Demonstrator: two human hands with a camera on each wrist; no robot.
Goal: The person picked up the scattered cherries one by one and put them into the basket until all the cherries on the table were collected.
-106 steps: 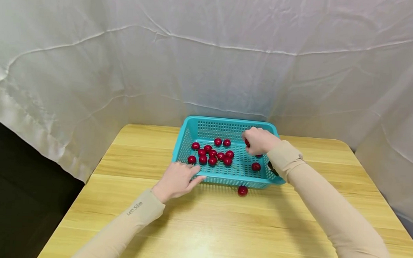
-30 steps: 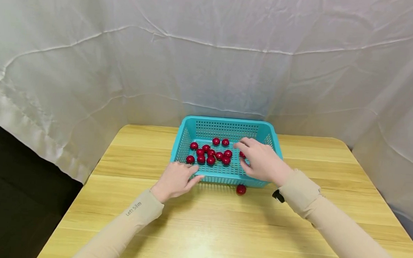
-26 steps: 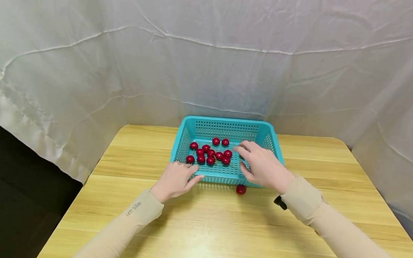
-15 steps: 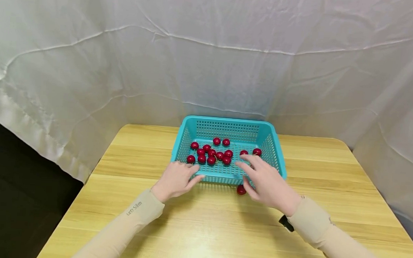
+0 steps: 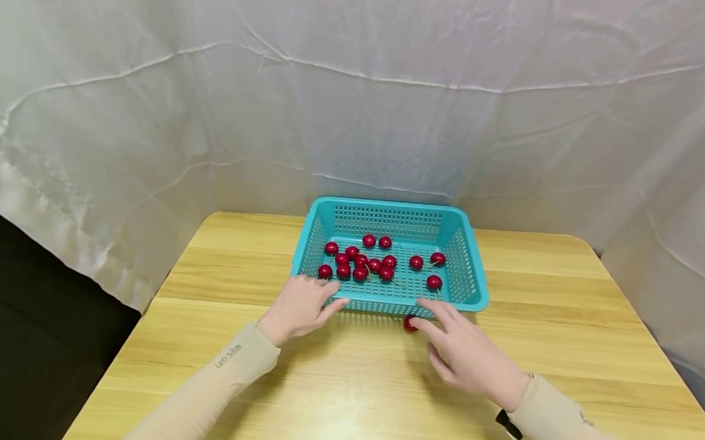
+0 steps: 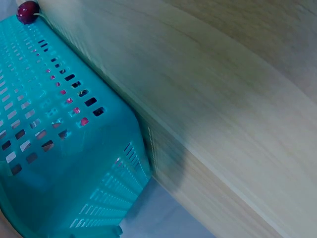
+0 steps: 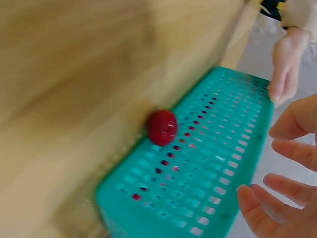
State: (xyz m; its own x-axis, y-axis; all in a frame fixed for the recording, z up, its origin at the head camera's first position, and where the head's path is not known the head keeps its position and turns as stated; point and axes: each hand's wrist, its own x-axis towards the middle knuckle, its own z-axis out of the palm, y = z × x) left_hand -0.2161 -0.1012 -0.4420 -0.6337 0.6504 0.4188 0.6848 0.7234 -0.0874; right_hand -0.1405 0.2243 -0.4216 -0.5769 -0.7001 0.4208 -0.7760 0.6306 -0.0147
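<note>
A turquoise plastic basket [image 5: 475, 273] with perforated walls stands on the table, with several red cherries [image 5: 359, 273] inside, some with stems. My left hand [image 5: 300, 307] holds its near-left rim, fingers over the edge and thumb outside; the fingertips are hidden. One more cherry [image 5: 409, 324] lies on the table against the basket's near wall; in the right wrist view this cherry [image 7: 162, 127] shows whole. Above it my right hand [image 5: 471, 352] has its fingers spread and nothing between them, the index fingertip overlapping the cherry in the head view.
The wooden table [image 5: 343, 392] extends in front and to both sides. A pale curtain [image 5: 358, 114] hangs close behind the basket, and a dark area [image 5: 29, 336] lies beyond the table's left edge.
My right hand, earlier holding a cherry over the basket, has let it go inside and moved back toward me, over the near rim to the outside cherry. My left hand stays put.
</note>
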